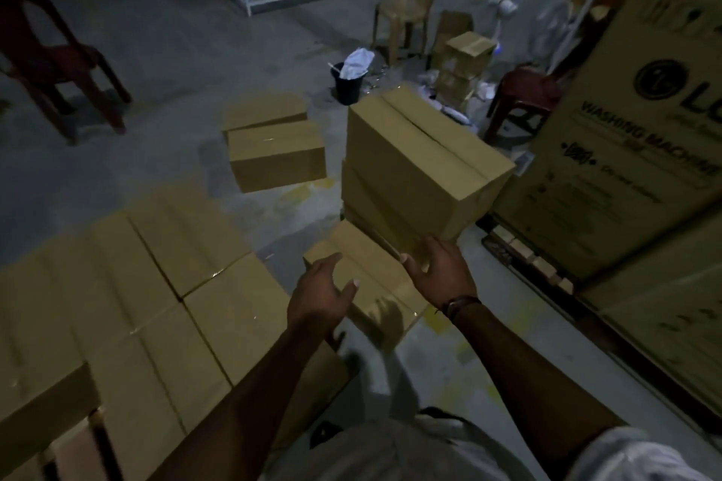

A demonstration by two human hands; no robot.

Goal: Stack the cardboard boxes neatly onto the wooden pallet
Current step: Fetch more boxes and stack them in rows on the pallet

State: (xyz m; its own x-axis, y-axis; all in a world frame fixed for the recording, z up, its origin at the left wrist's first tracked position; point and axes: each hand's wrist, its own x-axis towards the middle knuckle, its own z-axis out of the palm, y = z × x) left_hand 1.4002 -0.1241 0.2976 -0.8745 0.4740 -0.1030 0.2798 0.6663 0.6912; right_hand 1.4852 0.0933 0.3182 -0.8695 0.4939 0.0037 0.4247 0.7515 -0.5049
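Observation:
A low cardboard box (369, 279) lies on the floor in front of me. My left hand (322, 295) hovers over its near left part with fingers spread, holding nothing. My right hand (439, 269) is spread above its right side, near the bottom of a stack of boxes (422, 156) just behind it. At the left, several boxes (156, 285) sit packed side by side in a flat layer; whatever lies under them is hidden. Two more boxes (275, 156) rest on the floor further back.
A large washing machine carton (633, 137) stands at the right on a wooden pallet (527, 258). Behind are a black bucket (347, 84), a dark red chair (58, 62), a beige chair (414, 0), a red stool (519, 101) and a fan (504, 4).

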